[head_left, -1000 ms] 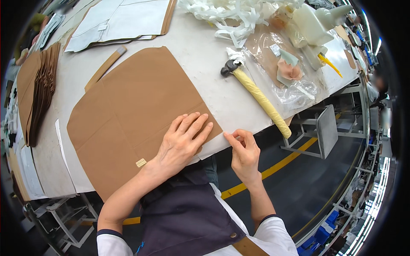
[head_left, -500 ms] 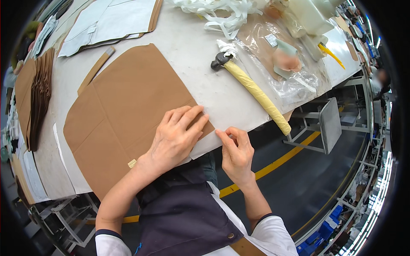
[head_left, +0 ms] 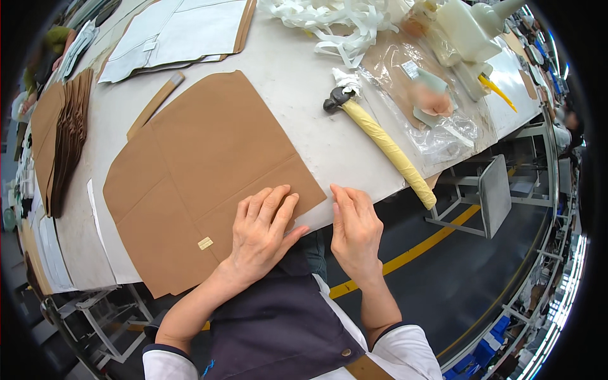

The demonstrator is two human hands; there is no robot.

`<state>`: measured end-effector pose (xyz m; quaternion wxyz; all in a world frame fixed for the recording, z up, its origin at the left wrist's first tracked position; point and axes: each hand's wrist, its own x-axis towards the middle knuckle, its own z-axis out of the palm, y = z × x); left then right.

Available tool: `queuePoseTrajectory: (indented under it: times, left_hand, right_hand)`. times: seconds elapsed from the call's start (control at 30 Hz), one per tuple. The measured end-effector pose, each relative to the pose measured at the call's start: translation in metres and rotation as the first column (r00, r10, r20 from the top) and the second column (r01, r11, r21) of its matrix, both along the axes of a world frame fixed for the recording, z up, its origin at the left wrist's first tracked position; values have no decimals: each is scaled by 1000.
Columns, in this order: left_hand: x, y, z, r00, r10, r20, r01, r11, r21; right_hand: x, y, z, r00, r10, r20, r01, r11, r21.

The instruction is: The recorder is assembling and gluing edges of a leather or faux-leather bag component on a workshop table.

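Observation:
A large brown sheet of fabric or leather (head_left: 202, 145), with fold or stitch lines across it, lies flat on the table in front of me. On its near part is a small pale tag (head_left: 205, 243). My left hand (head_left: 263, 231) rests on the near edge of the sheet, fingers spread out and holding nothing. Just off the sheet's right corner is my right hand (head_left: 356, 225); its thumb and fingers are closed in a pinch. Whatever the fingertips may hold is too small to make out.
A hammer with a yellow-wrapped handle (head_left: 386, 147) lies to the right. Behind are white strips (head_left: 345, 28), a plastic bag (head_left: 437, 126) and a whitish bottle (head_left: 467, 31). At left are stacked brown pieces (head_left: 66, 139), white-faced panels (head_left: 180, 35) and a flat strip (head_left: 152, 106).
My left hand has slid toward me, away from the sheet's right corner, baring the tag more. My right hand has moved slightly right, apart from the corner. The whole view has shifted a little.

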<state>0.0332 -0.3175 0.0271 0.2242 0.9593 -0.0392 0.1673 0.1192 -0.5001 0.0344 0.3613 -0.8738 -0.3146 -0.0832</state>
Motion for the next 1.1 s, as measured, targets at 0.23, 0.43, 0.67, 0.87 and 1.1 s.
queuePoseTrajectory:
  times: [0.23, 0.43, 0.67, 0.87, 1.1]
  left_hand:
    - [0, -12, -2, 996, 87, 37, -87, 996, -1]
    - [8, -23, -10, 977, 167, 130, -169, 986, 1]
    - [4, -1, 22, 900, 252, 356, -210, 966, -152]
    - [-72, 51, 208, 901, 90, 424, 97, 912, -398]
    - [-178, 128, 255, 465, 550, 694, 124, 735, -666]
  right_hand:
    - [11, 15, 4, 984, 6, -177, -13, 999, -39]
    - [24, 29, 0, 965, 26, -261, -40, 998, -49]
    - [53, 25, -3, 745, 218, -631, -35, 957, 289]
    - [132, 104, 52, 838, 545, -20, -485, 762, 430]
    - [114, 182, 206, 474, 879, 53, -811, 412, 415]
